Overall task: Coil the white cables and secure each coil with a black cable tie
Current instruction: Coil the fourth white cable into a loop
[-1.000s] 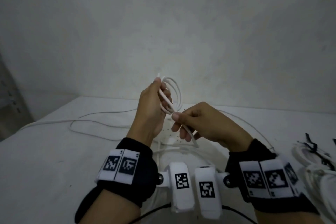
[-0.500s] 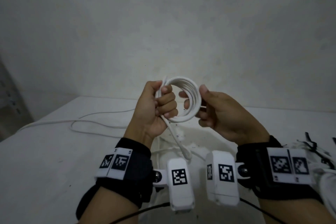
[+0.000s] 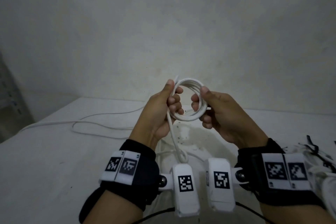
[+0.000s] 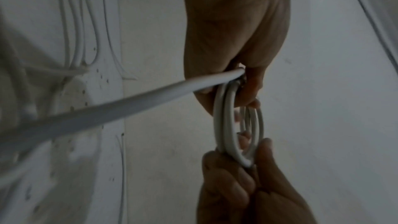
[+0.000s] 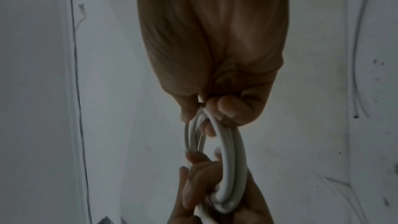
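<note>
No words, brands or numbers can be read. Only black-and-white square code markers (image 3: 185, 183) stand on the white wrist devices.

The coiled white cable (image 3: 189, 117) looks like smooth plastic with a slight sheen. The white tabletop (image 3: 54, 151) is matt and speckled with dark marks. The black wrist bands (image 3: 140, 165) look like soft matt cloth, carrying smooth white plastic blocks (image 3: 184, 189).

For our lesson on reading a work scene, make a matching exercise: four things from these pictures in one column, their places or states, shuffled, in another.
1. left hand
2. right hand
3. coiled white round cable
4. black cable ties

A. lying at the table's far right
B. held up between both hands
C. grips the coil's left side
D. grips the coil's right side

Pairs: 1-C, 2-D, 3-B, 4-A
</note>
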